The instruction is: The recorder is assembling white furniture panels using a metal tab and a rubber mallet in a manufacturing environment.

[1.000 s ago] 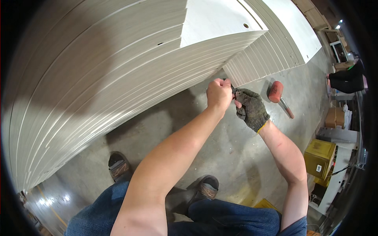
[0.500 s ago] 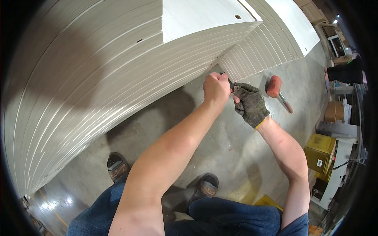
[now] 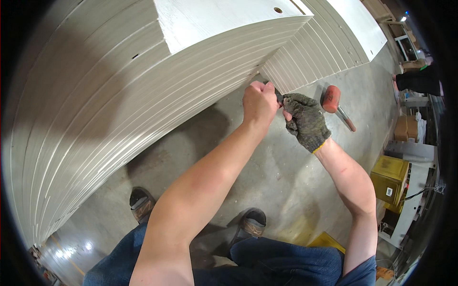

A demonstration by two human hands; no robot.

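Note:
Both of my arms reach forward over the concrete floor, the hands close together near the inner corner of the stacked white panels [image 3: 214,62]. My bare left hand [image 3: 259,104] is closed, its fingers curled round something mostly hidden. A small dark piece [image 3: 280,98] shows between the two hands; its kind cannot be made out. My right hand [image 3: 307,121] wears a dark, dirty knit glove with a yellow cuff and bare fingertips. Its fingers are curled at that dark piece. Right of the glove, a mallet with a red head [image 3: 331,99] lies on the floor.
A second panel stack [image 3: 324,47] meets the first at a corner ahead. To the right stand a yellow box [image 3: 389,176], a cardboard box [image 3: 405,128] and white metal frames. A person in dark clothing [image 3: 420,83] is at the far right. My shoes [image 3: 250,224] are below.
The panels have shifted slightly left and up in the picture as the view moved. My hands stay together at nearly the same spot, with the left wrist turned a little.

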